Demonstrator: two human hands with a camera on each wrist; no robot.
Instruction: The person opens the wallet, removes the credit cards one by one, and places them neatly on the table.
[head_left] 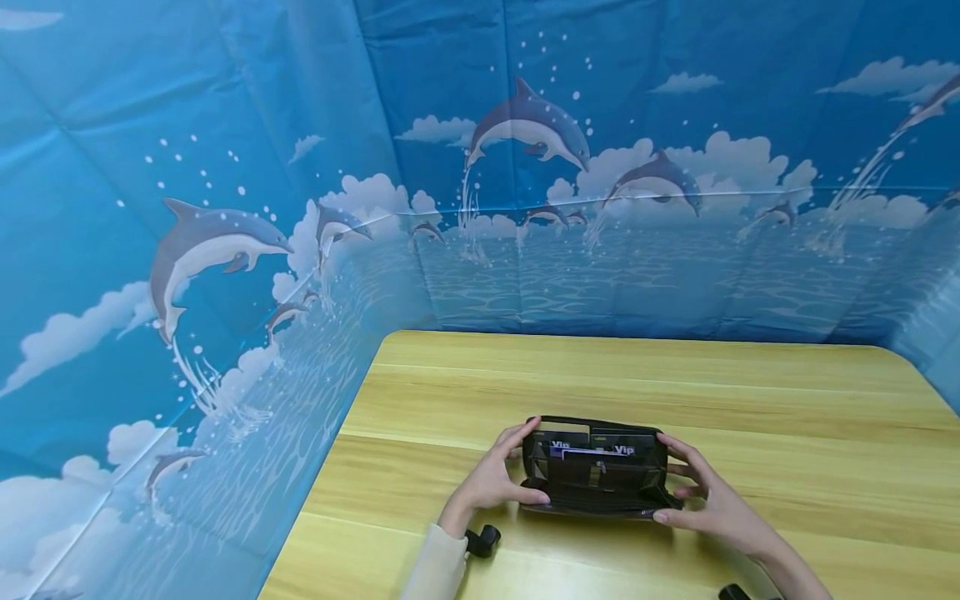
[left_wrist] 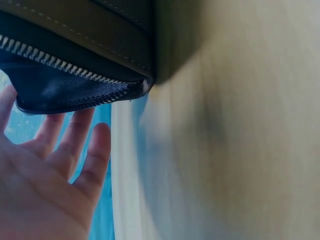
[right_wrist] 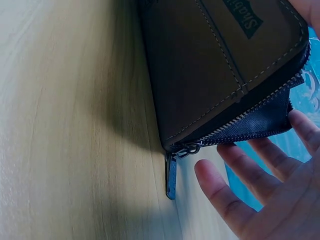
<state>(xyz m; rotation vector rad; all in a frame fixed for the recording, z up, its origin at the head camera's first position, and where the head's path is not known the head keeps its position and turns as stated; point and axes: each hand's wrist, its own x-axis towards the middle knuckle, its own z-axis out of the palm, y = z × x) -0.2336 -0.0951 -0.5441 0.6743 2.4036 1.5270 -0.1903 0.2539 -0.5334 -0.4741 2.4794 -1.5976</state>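
A dark zip-around wallet (head_left: 558, 479) stands unzipped on the table, its inside facing up. Several black cards marked "Vip" (head_left: 628, 443) sit in its slots. My left hand (head_left: 491, 479) holds the wallet's left end, thumb at the near edge and fingers at the far edge. At the other end, my right hand (head_left: 712, 508) grips it in the same way. From the right wrist, the brown outer cover (right_wrist: 200, 90) with stitching shows, and a metal zipper pull (right_wrist: 171, 177) hangs at the corner. Metal zipper teeth (left_wrist: 60, 63) run along the edge in the left wrist view.
Beneath the wallet is a light wood-grain table (head_left: 420, 400) with rounded far corners. A blue dolphin-print sheet (head_left: 337, 275) hangs behind it and along the left side. A black wrist device (head_left: 483, 542) is by the left wrist.
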